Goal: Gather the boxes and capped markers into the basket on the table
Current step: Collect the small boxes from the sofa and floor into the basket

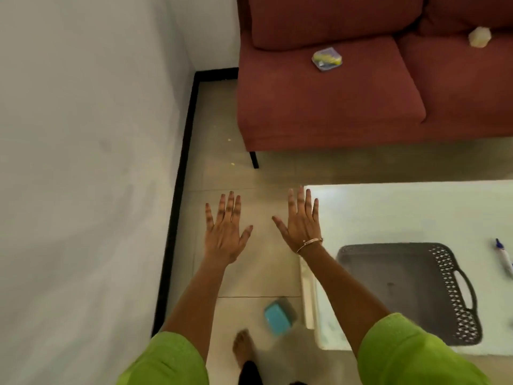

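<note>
Now we hold both hands spread and empty, nothing gathered yet.
Left hand (223, 234) and right hand (301, 226) hover over floor; the teal box (278, 318) lies below, probably light and rigid, best pinched across its sides; basket (410, 293) sits empty on worktop (402, 212); marker (503, 257) is partly cut off.

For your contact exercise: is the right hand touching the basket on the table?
Apart. The head view shows the right hand spread open with bare tabletop between it and the dark basket.
</note>
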Motion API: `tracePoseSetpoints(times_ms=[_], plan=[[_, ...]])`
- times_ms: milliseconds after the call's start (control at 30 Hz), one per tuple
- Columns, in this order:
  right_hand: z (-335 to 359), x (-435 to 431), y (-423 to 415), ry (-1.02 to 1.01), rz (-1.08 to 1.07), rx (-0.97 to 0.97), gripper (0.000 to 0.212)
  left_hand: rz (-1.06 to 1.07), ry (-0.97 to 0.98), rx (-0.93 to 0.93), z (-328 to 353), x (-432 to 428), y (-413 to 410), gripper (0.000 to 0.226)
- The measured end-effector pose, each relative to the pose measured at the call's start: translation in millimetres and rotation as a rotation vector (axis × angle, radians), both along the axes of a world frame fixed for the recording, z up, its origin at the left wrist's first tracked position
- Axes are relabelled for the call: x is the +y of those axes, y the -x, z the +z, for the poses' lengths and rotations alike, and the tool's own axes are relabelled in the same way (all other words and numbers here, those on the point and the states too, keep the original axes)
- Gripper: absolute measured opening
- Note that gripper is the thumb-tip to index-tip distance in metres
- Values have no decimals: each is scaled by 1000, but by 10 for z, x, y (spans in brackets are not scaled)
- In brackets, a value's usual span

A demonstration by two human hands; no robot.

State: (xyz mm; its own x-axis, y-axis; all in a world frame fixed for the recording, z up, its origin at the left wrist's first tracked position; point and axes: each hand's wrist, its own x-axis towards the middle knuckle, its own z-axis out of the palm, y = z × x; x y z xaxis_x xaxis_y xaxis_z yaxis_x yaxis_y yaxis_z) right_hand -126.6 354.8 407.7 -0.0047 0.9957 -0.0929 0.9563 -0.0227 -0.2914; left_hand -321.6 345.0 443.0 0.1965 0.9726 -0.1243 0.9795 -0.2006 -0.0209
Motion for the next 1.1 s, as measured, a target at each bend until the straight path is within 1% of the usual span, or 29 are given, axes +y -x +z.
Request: tracePoseSetpoints(times_ms=[133, 267, 400, 600, 767, 900, 967, 1100], plan=[[209, 632, 114, -64, -45, -2, 81, -77, -9, -13, 139, 758, 137, 75], [248, 1303, 26, -73, -81, -18, 81, -125, 10, -67, 157, 1591, -21, 74], [176, 2168, -219, -87, -126, -53, 80, -200, -4, -99, 86, 2624, -311, 74], [144, 3614, -695, -62, -184, -84, 84, -231, 35, -163, 9, 4169, -763, 78], [156, 4736, -1003, -17, -213, -80, 86, -271, 73, -138, -77, 5201, -1015, 78], [-42, 5671, -1283, -9, -248, -113, 88, -296, 86, -134, -312, 6146, -1272, 75], [-265, 6153, -1462, -14, -289, -137, 85, -313, 80, -146, -515, 6603, -1467, 76], [-803, 6897, -1843, 5, -400, -102, 83, -346, 85, -124, -976, 7293, -1795, 74]])
